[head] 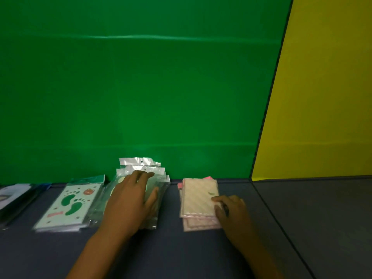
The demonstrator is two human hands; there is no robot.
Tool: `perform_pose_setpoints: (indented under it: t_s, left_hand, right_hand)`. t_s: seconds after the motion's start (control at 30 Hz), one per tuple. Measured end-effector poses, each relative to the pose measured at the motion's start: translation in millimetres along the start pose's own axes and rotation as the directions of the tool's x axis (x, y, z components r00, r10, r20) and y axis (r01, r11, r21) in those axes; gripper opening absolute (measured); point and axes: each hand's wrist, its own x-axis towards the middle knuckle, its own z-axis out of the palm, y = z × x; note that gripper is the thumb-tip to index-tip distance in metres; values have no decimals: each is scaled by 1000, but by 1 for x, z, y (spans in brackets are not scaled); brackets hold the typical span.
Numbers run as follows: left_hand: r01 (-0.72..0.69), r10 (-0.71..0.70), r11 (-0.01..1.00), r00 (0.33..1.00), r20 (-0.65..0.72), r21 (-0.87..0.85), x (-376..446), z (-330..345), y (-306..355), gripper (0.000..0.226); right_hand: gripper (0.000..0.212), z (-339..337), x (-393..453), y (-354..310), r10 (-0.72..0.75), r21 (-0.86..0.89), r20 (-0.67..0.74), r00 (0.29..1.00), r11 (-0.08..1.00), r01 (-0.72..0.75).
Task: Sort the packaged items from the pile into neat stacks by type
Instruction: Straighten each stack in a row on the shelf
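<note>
Four stacks on table (181,254); left hand (128,200) flat, fingers spread on clear-bag stack (141,168); right hand (231,210) pinching pink stack (198,196).

This looks like a staged recording set rather than a home or shop: a plain green backdrop (141,87) hangs right behind the far edge of a dark surface (181,254), and a yellow panel (326,97) closes off the right side, meeting the green at the far right corner
</note>
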Motion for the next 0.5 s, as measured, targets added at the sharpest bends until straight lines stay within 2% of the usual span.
perform_pose_setpoints:
  t_s: [0.27, 0.5]
  left_hand:
    - [-7, 8, 999, 1000, -19, 38, -7, -13, -7, 46]
    - [30, -28, 999, 999, -40, 27, -29, -38, -45, 48]
  right_hand:
    - [28, -12, 11, -10, -106, -27, 38, 994, 994, 107]
    - [44, -20, 14, -65, -202, -253, 23, 979, 946, 201]
